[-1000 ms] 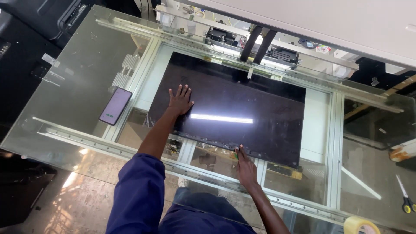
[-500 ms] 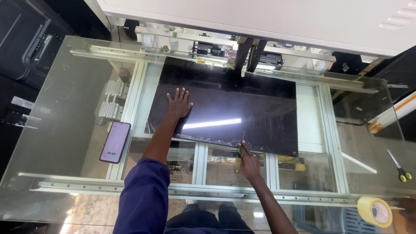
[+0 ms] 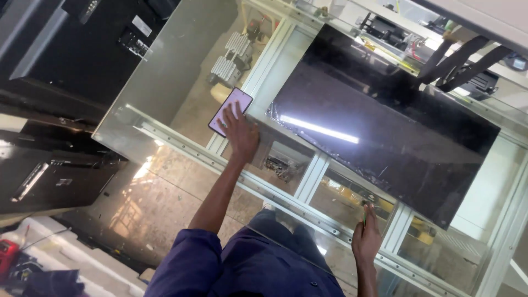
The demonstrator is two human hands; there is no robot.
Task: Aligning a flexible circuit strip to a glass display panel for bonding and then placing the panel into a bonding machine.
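- The left hand [image 3: 240, 133] lies flat on the glass table [image 3: 165, 82], fingers spread and reaching onto the lower end of a smartphone [image 3: 230, 111] with a pale lilac screen; it grips nothing, it only rests or presses.
- The smartphone lies face up on the glass, just beside the near left corner of a large dark display panel [image 3: 385, 132], which lies flat across the table's middle and mirrors a ceiling strip light.
- The right hand [image 3: 367, 237] rests at the table's near edge over the aluminium frame rail [image 3: 308, 212], fingers together and pointing toward the panel's front edge but apart from it; it looks empty, though a thin greenish sliver at the fingertips is too small to tell.
- Left arm: stretched forward and slightly outward, forearm bare, a dark blue sleeve [image 3: 187, 264] covering the upper arm. Right arm: only the wrist and a short piece of forearm show, held close to the body.
- Risk, as I judge it: the phone sits on smooth glass, so a sideways push from flat fingers could slide it into the panel's corner and chip or scratch either one.
- Risk: weight leaned through the left palm bears on the glass top beside the panel, and any grit beneath could mark it.
- Black flat cables [image 3: 456, 63] run off the panel's far edge; shifting the panel could strain them.
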